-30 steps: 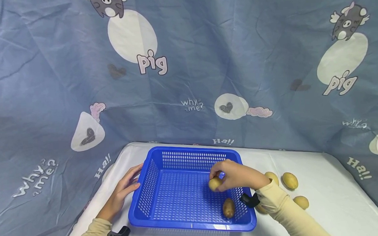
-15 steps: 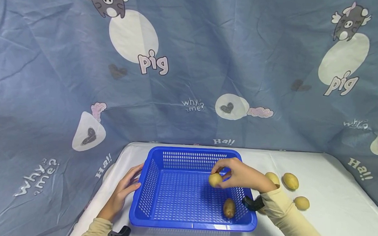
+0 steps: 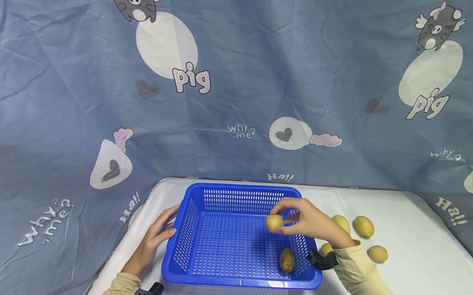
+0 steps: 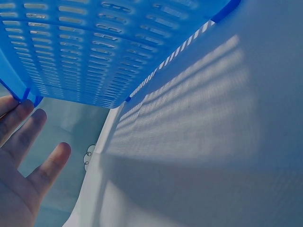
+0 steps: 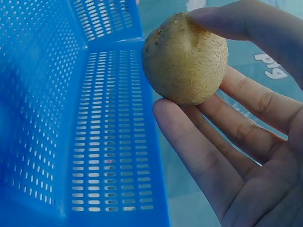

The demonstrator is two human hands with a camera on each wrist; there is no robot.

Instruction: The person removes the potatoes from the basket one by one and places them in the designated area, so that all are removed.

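Note:
A round, light-brown potato (image 3: 274, 223) is pinched between the thumb and fingertips of my right hand (image 3: 306, 219), above the right part of a blue slotted plastic basket (image 3: 242, 281). In the right wrist view the potato (image 5: 185, 61) shows rough, speckled skin, with the basket wall beside it. A darker, oval potato (image 3: 287, 260) lies on the basket floor near the front right corner. My left hand (image 3: 152, 239) rests its fingertips against the basket's left rim. The left wrist view shows those fingers (image 4: 23, 137) fairly straight and spread, some touching the rim.
Several more potatoes lie on the white-covered table (image 3: 415, 245) right of the basket, among them a yellowish one (image 3: 363, 226) and a smaller one (image 3: 377, 254). Part of another (image 3: 326, 249) shows beside my right wrist. A blue printed curtain (image 3: 226, 90) hangs behind the table.
My right hand has shifted slightly right with the potato in its grip, which now sits a little higher. The left hand and basket have stayed where they were.

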